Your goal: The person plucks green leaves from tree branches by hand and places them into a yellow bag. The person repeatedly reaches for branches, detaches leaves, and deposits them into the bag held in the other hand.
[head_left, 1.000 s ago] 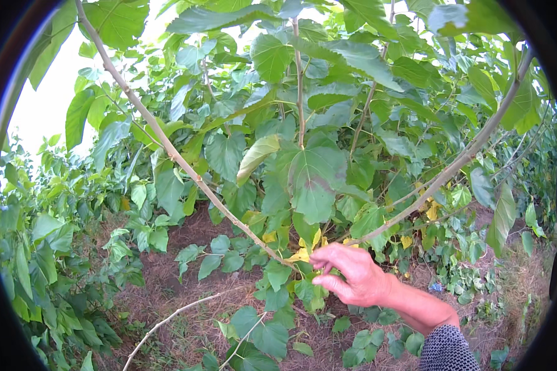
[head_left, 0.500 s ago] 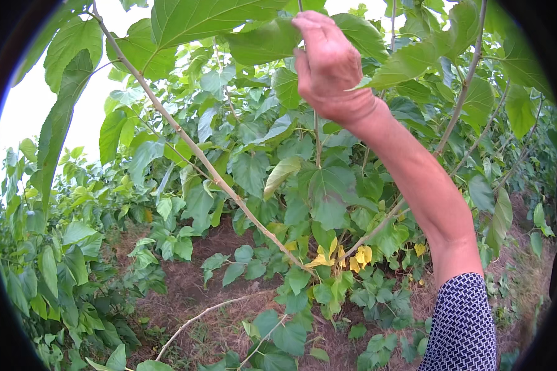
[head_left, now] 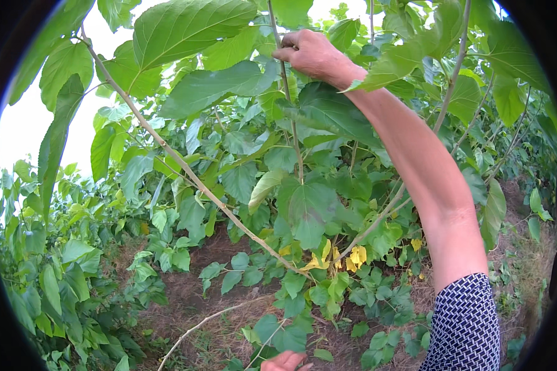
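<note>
High in the upper middle, my right hand (head_left: 315,57) is closed, with its curled fingers at a thin upright stem (head_left: 286,93) of a broad-leaved shrub. Large green leaves hang around it: a wide leaf (head_left: 220,86) on the left and a darker leaf (head_left: 334,111) just below the wrist. My right arm, in a dark patterned sleeve (head_left: 464,324), reaches up from the lower right. At the bottom edge only part of my left hand (head_left: 283,361) shows, fingers somewhat apart, near a low thin twig (head_left: 266,345); nothing is visible in it.
A long bare branch (head_left: 179,162) slants from the upper left to the shrub's base, and another branch (head_left: 380,216) rises to the right. Yellow leaves (head_left: 356,258) cluster near the base. Dry brown ground (head_left: 198,297) lies below, with dense foliage behind.
My right hand has moved down and left along the stem, its fingers now curled at it. The leaves around it have shifted. My left hand has come into view at the bottom edge.
</note>
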Demonstrator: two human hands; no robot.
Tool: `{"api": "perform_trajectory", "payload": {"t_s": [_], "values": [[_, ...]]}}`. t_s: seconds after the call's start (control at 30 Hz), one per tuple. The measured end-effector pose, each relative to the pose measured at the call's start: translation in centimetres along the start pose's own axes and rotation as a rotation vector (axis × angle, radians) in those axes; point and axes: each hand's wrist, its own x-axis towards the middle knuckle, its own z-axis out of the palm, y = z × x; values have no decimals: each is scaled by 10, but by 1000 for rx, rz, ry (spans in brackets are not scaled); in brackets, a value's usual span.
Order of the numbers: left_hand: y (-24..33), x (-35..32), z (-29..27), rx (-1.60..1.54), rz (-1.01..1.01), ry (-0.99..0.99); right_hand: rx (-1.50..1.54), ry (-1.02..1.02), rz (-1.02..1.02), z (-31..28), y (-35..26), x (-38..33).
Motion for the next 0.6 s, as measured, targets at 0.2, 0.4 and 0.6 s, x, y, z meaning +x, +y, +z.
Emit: {"api": "perform_trajectory", "payload": {"t_s": [0.2, 0.4, 0.6], "values": [[136, 228, -101, 757, 1016, 497, 1, -76, -99, -7, -35, -20], [181, 318, -180, 923, 542, 641, 395, -137, -143, -31, -55, -53], [120, 386, -184, 851, 363, 265, 256, -368, -187, -47, -53, -58]]}}
